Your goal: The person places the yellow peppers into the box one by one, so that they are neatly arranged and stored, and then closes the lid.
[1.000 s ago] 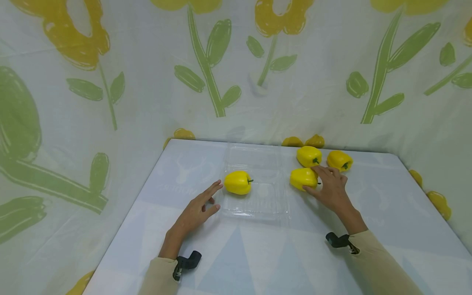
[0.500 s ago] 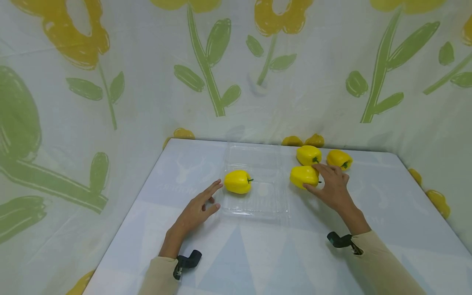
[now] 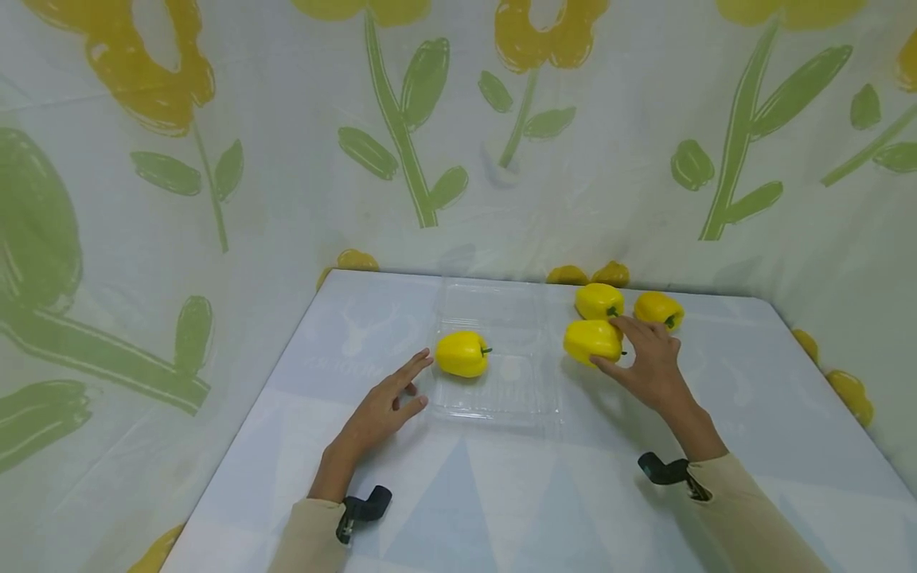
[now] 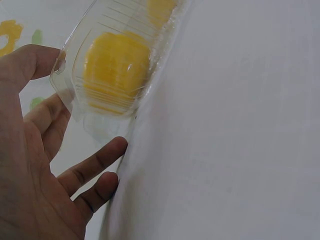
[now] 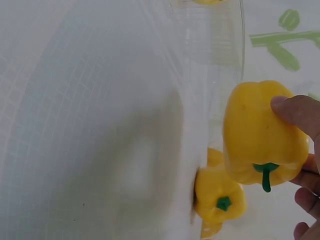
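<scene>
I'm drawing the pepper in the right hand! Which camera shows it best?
Right wrist: the pepper looks biggest, green stem showing. The head view shows it smaller. In the left wrist view, I can't tell if the top yellow patch is it.

The bell peppers [image 3: 462, 355] are bright yellow with green stems [image 5: 266, 177]. The plastic box [image 3: 487, 398] is see-through. The desk [image 3: 609, 485] is white with pale blue triangles [image 3: 451, 509]. The cloth [image 3: 286, 64] is white with big yellow flowers [image 3: 510, 44] and green leaves [image 3: 425, 83]. Sleeves [image 3: 752, 509] are tan, wrist cameras [image 3: 371, 504] black.
</scene>
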`<state>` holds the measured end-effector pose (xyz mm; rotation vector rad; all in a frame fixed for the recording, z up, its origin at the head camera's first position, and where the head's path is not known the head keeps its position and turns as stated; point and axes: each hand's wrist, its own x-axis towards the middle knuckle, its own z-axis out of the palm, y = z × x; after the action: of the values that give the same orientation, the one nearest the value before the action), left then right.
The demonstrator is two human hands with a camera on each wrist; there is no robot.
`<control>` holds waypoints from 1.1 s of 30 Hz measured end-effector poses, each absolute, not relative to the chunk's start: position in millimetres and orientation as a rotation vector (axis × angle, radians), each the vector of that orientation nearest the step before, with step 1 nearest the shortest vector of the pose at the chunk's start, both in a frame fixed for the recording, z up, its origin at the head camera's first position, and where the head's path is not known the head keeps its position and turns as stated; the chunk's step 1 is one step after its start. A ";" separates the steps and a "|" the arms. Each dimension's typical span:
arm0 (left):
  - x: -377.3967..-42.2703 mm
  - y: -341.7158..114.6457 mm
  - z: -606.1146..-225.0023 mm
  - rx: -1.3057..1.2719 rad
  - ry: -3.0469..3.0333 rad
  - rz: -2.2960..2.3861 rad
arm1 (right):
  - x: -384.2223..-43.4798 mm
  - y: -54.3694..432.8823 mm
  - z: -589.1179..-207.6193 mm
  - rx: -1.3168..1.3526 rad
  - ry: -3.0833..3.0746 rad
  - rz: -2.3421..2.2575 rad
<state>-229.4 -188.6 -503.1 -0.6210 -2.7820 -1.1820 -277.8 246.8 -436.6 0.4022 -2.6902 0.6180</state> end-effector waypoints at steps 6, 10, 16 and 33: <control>-228.6 -188.6 -502.7 -0.614 -2.781 -1.190 | -273.4 242.2 -432.6 0.468 -2.642 0.649; -228.5 -187.7 -503.2 -0.610 -2.785 -1.196 | -271.8 239.7 -430.3 0.493 -2.622 0.656; -228.0 -187.5 -503.9 -0.608 -2.786 -1.196 | -271.1 238.0 -427.8 0.497 -2.622 0.659; -227.4 -188.9 -501.2 -0.615 -2.785 -1.205 | -272.9 226.7 -420.9 0.566 -2.578 0.691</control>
<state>-227.4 -188.9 -501.2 -0.6152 -2.7854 -1.2049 -272.9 226.7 -420.9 0.5661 -2.5782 0.6906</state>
